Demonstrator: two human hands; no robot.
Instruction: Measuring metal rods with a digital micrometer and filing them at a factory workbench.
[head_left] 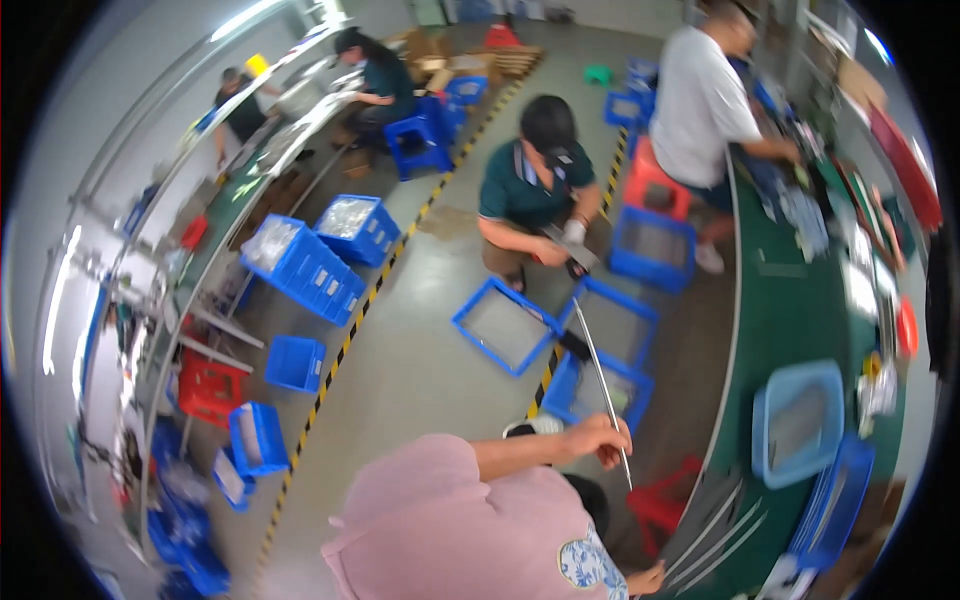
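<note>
At the lower middle, my left hand (598, 441) is closed around a long, thin metal strip (597, 365). The strip slants upward and away from it, over the blue crates on the floor. My right hand (646, 579) shows at the lower edge, beside the green worktable (745, 375). Its fingers look closed by the near ends of several thin pale strips (718, 548) lying on the table. Whether it grips one of them I cannot make out. Part of my pink shirt covers the lower middle.
Shallow blue crates (505, 370) stand on the floor ahead, where a co-worker (530, 195) crouches with a grey piece. A red stool (668, 505) is by the table edge. On the table sit a light-blue basin (765, 425) and a blue tray (832, 505). Another person works farther along.
</note>
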